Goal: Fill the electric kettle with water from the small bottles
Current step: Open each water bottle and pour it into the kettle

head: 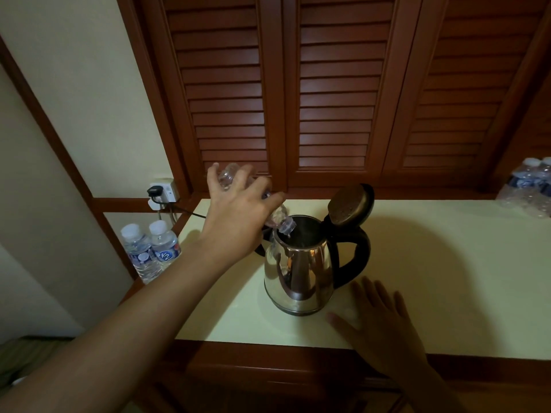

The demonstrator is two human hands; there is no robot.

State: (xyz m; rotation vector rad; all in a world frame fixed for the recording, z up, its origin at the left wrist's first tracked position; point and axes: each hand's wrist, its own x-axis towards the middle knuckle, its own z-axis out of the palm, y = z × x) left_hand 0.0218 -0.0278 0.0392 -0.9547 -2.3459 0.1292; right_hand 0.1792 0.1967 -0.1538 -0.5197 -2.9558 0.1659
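Clamps the left hand (pixel 238 210) round a small water bottle (pixel 278 217), tipped neck-down over the open steel electric kettle (pixel 301 269), lid (pixel 350 205) flipped back to clear the pour (flow hard to make out). Rests the right hand (pixel 378 320) flat, fingers straight, on the cream countertop (pixel 447 278) just beside the kettle standing there, likely for steadiness. Backs onto louvred wooden doors (pixel 334 99), with spare capped bottles (pixel 150 251) at left.

Steel kettle (pixel 299 268) lid open, bottle (pixel 278 217) tipped into it

The electric kettle (pixel 298 272) stands mid-counter (pixel 432 263). Over its mouth, from the left, the left hand (pixel 238 216) tips a small bottle (pixel 277 217). The right hand (pixel 378 320) lies flat before it, to the right. Two bottles (pixel 149 251) stand left, seemingly on a lower ledge, and more bottles (pixel 530 189) stand far right.
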